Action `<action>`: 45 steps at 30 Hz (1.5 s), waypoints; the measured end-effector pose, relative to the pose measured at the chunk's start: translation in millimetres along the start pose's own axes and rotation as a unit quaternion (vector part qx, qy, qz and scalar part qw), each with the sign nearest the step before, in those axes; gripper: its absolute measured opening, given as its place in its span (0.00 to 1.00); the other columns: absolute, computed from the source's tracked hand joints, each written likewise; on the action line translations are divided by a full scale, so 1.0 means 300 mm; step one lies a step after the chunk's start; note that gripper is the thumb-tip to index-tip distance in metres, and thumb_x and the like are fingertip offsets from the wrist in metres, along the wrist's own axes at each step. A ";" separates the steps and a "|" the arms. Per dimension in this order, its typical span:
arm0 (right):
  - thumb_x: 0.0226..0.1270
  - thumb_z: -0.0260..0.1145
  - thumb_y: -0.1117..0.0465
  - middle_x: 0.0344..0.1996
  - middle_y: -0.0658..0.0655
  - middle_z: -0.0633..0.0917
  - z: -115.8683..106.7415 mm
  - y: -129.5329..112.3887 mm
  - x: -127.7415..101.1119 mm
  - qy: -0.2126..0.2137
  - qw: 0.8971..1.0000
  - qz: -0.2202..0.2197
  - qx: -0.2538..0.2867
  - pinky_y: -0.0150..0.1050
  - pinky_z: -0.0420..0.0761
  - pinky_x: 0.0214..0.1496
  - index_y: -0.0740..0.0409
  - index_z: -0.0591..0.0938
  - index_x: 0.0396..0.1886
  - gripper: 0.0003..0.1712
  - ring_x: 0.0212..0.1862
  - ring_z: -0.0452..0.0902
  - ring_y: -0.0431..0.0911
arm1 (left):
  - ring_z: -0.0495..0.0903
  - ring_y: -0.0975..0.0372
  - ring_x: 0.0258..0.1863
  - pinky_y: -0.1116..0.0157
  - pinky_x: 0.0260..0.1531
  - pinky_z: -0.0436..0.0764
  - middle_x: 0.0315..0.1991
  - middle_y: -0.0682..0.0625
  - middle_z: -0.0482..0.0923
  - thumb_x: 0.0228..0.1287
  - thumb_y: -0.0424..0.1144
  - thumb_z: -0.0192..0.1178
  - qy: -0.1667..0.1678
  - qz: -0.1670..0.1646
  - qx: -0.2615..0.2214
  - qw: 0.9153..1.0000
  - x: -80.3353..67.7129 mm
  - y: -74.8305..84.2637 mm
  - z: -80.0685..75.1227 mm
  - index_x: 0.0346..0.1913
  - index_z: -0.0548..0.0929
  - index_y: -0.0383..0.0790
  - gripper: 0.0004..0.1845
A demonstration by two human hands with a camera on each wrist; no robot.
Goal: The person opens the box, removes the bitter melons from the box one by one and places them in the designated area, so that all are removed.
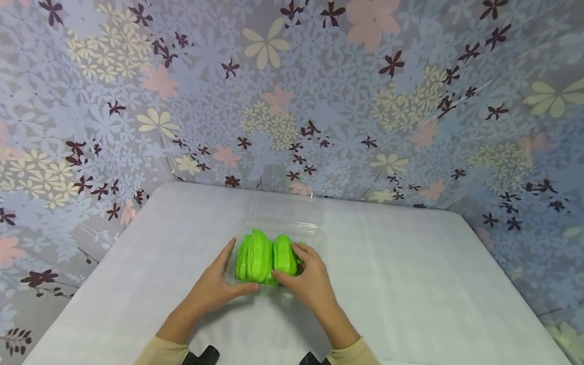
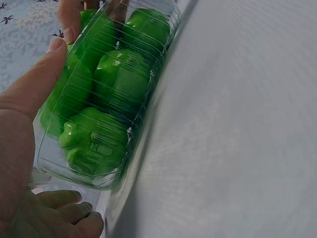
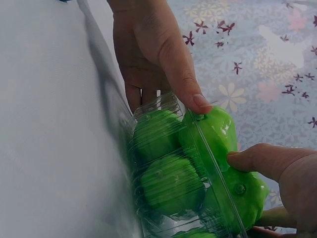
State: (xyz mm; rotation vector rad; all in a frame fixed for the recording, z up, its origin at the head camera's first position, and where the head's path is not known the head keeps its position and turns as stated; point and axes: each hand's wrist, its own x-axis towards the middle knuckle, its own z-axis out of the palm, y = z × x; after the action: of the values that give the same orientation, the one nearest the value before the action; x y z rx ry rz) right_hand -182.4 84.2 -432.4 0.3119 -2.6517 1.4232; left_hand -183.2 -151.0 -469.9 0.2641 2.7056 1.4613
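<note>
Several glossy green bell peppers (image 1: 260, 256) sit in a clear plastic container (image 2: 64, 173), some stacked above its rim. My left hand (image 1: 212, 289) holds the container at its left end, the thumb lying along the near rim. On the right side of the pile, my right hand (image 1: 315, 281) has its thumb and fingers about an upper bell pepper (image 3: 242, 193). That pepper rests among the others, partly covered by the hand. Through the container's ribbed wall, the lower peppers (image 2: 121, 79) show in the left wrist view.
The container's clear lid (image 1: 285, 208) lies folded back behind it, towards the wall. A white cloth covers the table (image 1: 401, 284). A flower-patterned covering (image 1: 319, 101) rises at the back and sides.
</note>
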 end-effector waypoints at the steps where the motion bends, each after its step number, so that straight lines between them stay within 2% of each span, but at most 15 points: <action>1: 0.56 0.80 0.54 0.65 0.66 0.73 -0.001 0.000 0.001 -0.001 1.000 -0.001 0.003 0.46 0.83 0.55 0.73 0.72 0.68 0.46 0.61 0.75 0.57 | 0.52 0.41 0.75 0.37 0.69 0.58 0.79 0.40 0.48 0.50 0.61 0.77 0.000 0.001 0.000 1.000 0.001 0.001 0.000 0.82 0.45 0.43 0.65; 9: 0.56 0.80 0.54 0.66 0.66 0.73 -0.003 0.002 0.006 -0.003 1.000 -0.002 0.011 0.46 0.83 0.54 0.74 0.72 0.68 0.47 0.60 0.75 0.58 | 0.51 0.41 0.76 0.38 0.69 0.57 0.79 0.39 0.48 0.51 0.59 0.77 -0.001 0.004 -0.004 1.000 0.003 0.008 -0.005 0.82 0.45 0.42 0.65; 20: 0.56 0.80 0.54 0.66 0.66 0.73 -0.004 0.002 0.004 -0.003 1.000 0.000 0.010 0.45 0.83 0.53 0.74 0.72 0.68 0.46 0.59 0.76 0.57 | 0.51 0.41 0.76 0.37 0.69 0.57 0.79 0.40 0.48 0.49 0.62 0.76 -0.002 -0.001 -0.003 1.000 0.000 0.006 -0.004 0.82 0.45 0.44 0.66; 26: 0.57 0.80 0.55 0.66 0.65 0.73 -0.008 -0.003 0.004 -0.001 1.000 0.006 0.017 0.44 0.83 0.55 0.72 0.72 0.69 0.45 0.61 0.75 0.56 | 0.51 0.42 0.76 0.38 0.69 0.57 0.80 0.40 0.48 0.49 0.62 0.76 -0.001 -0.001 -0.006 1.000 -0.001 0.008 -0.005 0.82 0.45 0.44 0.66; 35: 0.58 0.79 0.55 0.66 0.65 0.73 -0.014 -0.002 0.005 0.005 1.000 0.004 0.025 0.49 0.78 0.62 0.73 0.72 0.68 0.44 0.65 0.72 0.59 | 0.51 0.41 0.76 0.38 0.70 0.56 0.80 0.40 0.48 0.50 0.59 0.77 -0.002 -0.004 -0.012 1.000 -0.002 0.012 -0.005 0.82 0.45 0.43 0.66; 45: 0.58 0.78 0.57 0.65 0.65 0.74 -0.019 0.001 0.007 0.015 0.999 -0.004 0.029 0.49 0.78 0.62 0.73 0.73 0.68 0.42 0.64 0.72 0.58 | 0.51 0.42 0.76 0.38 0.70 0.55 0.80 0.40 0.48 0.49 0.59 0.78 -0.001 -0.002 -0.013 1.000 -0.001 0.002 -0.001 0.82 0.45 0.44 0.66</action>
State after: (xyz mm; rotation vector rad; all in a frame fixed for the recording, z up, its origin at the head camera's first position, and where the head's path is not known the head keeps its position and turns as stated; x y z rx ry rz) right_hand -184.6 88.9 -429.1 0.3034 -2.5872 1.4920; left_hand -182.9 -151.0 -469.4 0.2587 2.6829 1.4934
